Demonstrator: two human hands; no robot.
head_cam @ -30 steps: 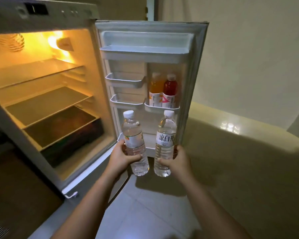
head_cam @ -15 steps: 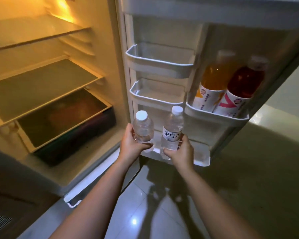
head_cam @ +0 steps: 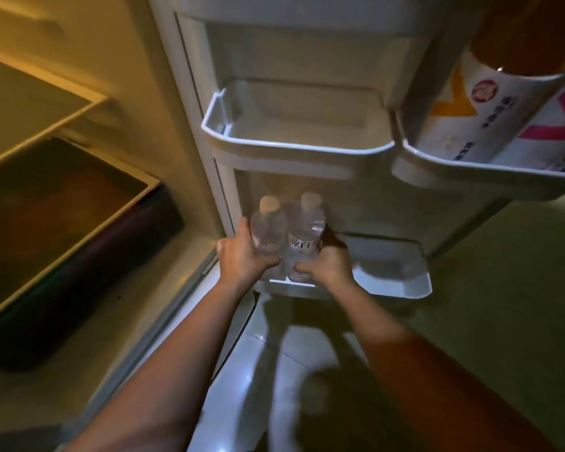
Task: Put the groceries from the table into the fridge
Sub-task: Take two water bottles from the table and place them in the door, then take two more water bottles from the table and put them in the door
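Two clear water bottles with white caps stand side by side in the bottom rack (head_cam: 402, 288) of the open fridge door. My left hand (head_cam: 242, 256) grips the left water bottle (head_cam: 268, 226) around its lower body. The right water bottle (head_cam: 305, 230), with a white printed label, is gripped by my right hand (head_cam: 330, 262). Both bottles are upright, and their bases sit inside the rack's left end, hidden by my fingers.
Above, an empty door rack (head_cam: 294, 141) juts out. To its right, another door rack (head_cam: 490, 168) holds an orange drink bottle (head_cam: 454, 102) and a red-labelled drink bottle (head_cam: 555, 125). Fridge shelves (head_cam: 40, 115) and a dark drawer (head_cam: 62, 239) lie left. Tiled floor (head_cam: 258, 370) shows below.
I have leaned in closer and lowered both bottles from in front of the door down into the bottom door rack. Both hands keep their grip.
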